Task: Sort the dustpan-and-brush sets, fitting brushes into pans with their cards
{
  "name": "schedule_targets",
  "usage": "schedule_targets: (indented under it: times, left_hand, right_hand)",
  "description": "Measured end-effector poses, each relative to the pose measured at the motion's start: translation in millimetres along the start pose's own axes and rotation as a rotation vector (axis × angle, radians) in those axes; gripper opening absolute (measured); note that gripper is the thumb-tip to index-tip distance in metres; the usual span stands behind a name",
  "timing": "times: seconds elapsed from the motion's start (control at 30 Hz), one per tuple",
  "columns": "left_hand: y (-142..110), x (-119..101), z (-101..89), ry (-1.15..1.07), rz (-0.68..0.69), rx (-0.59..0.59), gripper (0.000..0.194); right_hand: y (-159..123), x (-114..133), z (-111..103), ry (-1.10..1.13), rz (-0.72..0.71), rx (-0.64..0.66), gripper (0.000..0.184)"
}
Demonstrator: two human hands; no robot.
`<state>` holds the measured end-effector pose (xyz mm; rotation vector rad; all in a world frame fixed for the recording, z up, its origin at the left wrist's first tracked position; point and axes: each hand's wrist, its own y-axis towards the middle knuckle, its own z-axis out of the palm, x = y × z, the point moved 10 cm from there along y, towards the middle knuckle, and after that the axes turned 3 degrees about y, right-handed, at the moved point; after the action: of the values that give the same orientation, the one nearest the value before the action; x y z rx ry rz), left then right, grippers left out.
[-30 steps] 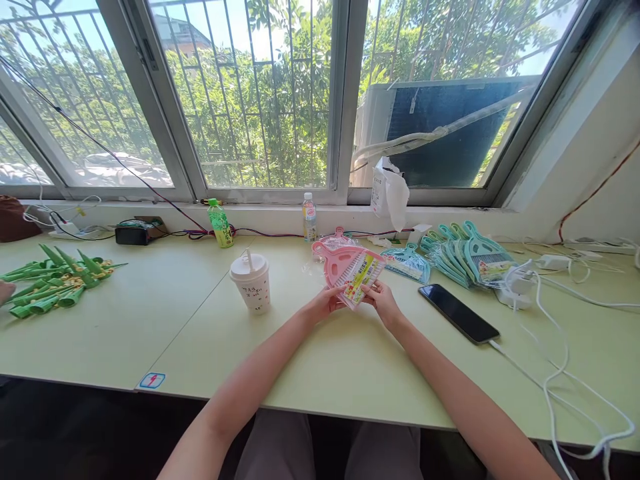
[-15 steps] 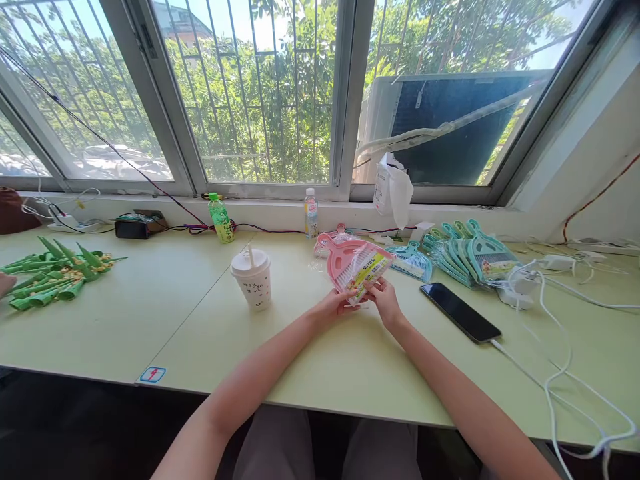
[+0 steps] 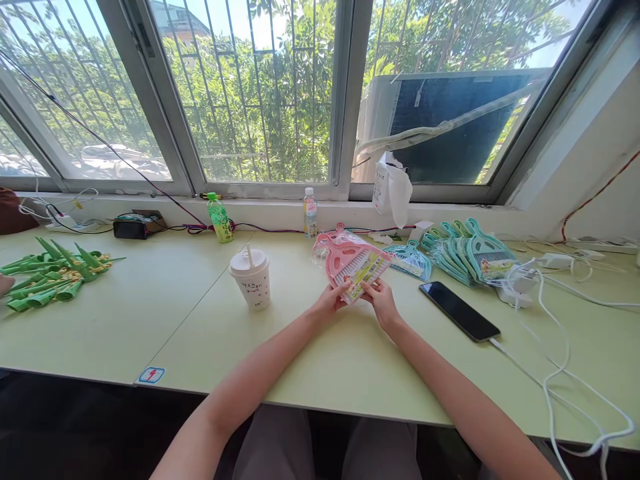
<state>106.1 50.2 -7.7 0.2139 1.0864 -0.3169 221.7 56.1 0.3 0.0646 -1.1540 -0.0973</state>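
Both hands hold a pink mini brush-and-dustpan set (image 3: 350,260) in clear wrapping, with a yellow label, over the middle of the green table (image 3: 345,360). My left hand (image 3: 330,301) pinches its near left edge. On the near right edge my right hand (image 3: 381,298) pinches by the label. The set tilts up away from me, handle pointing toward the window.
A lidded white paper cup (image 3: 251,278) stands left of the hands. A black phone (image 3: 459,311) lies to the right, wired to white cables (image 3: 555,347). Teal dustpan sets (image 3: 465,252) pile at the back right, green cone pieces (image 3: 47,277) far left. Two bottles (image 3: 220,219) stand by the sill.
The pink set has shifted slightly in my fingers and lies a little lower and flatter; both hands keep their grip at its near edge.
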Motion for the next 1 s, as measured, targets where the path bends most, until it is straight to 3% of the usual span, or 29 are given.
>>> schedule_targets:
  times: [0.17,0.3,0.47,0.6,0.77,1.0]
  left_hand:
    - [-3,14,8.4,0.028,-0.092,0.043,0.042]
    - [-3,-2,8.6,0.019,0.016,0.031,0.046]
    - [-3,-23,-7.8,0.008,0.145,-0.082,0.049]
    - [-1,-16,-2.4,0.07,0.08,0.005,0.048]
    - [-3,-5,-0.8,0.165,-0.017,0.031,0.053]
    - [-1,-7,-13.6,0.181,-0.007,-0.101,0.055]
  right_hand:
    - [0,3,-1,0.012,-0.002,0.002,0.044]
    - [-1,6,-1,0.012,-0.009,-0.003,0.044]
    - [1,4,-3,0.013,-0.014,-0.018,0.043]
    - [2,-1,-1,0.0,0.014,0.014,0.043]
    - [3,-3,-3,-0.023,0.012,0.016,0.045]
    - [6,-10,0,-0.026,0.087,0.057,0.034]
